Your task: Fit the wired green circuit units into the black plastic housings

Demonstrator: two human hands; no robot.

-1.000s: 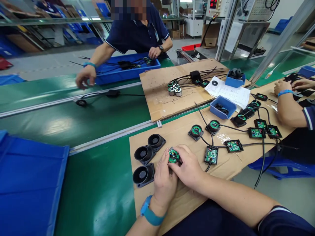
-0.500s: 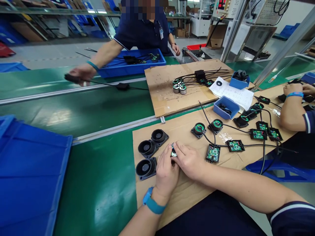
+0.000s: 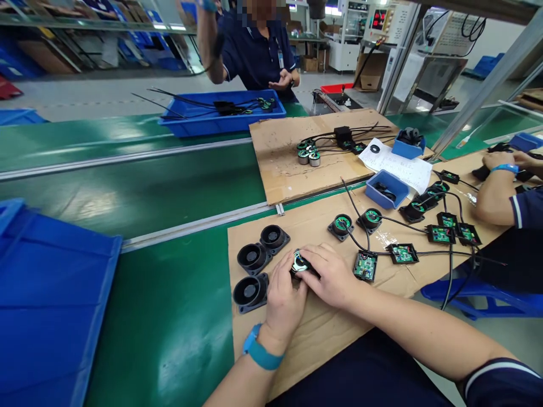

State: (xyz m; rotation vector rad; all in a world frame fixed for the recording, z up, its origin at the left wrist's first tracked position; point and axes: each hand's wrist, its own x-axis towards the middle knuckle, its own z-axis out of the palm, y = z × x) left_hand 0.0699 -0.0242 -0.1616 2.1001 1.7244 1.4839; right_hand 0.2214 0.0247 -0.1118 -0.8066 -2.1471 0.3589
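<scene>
My left hand (image 3: 285,291) and my right hand (image 3: 333,277) are closed around a small round part with a green circuit board (image 3: 300,262), low over the cardboard. Fingers cover most of it, though a shiny ring shows on its upper face. Just left of my left hand sit black square-flanged round housings (image 3: 251,291), their open sides up. Beyond my right hand stand housings fitted with green round boards (image 3: 341,224). Black cables run from them to small black boxes with exposed circuit boards (image 3: 365,265).
A cardboard sheet (image 3: 314,339) covers the green bench (image 3: 182,316). A large blue bin (image 3: 55,305) stands at the left. Small blue trays (image 3: 387,189) and a paper sheet (image 3: 396,164) lie farther off. One co-worker (image 3: 263,56) stands opposite; another's hand (image 3: 500,161) is at right.
More of the round part's face now shows between my fingers. The co-worker opposite has swung an arm with a black cabled item from over the bench upward.
</scene>
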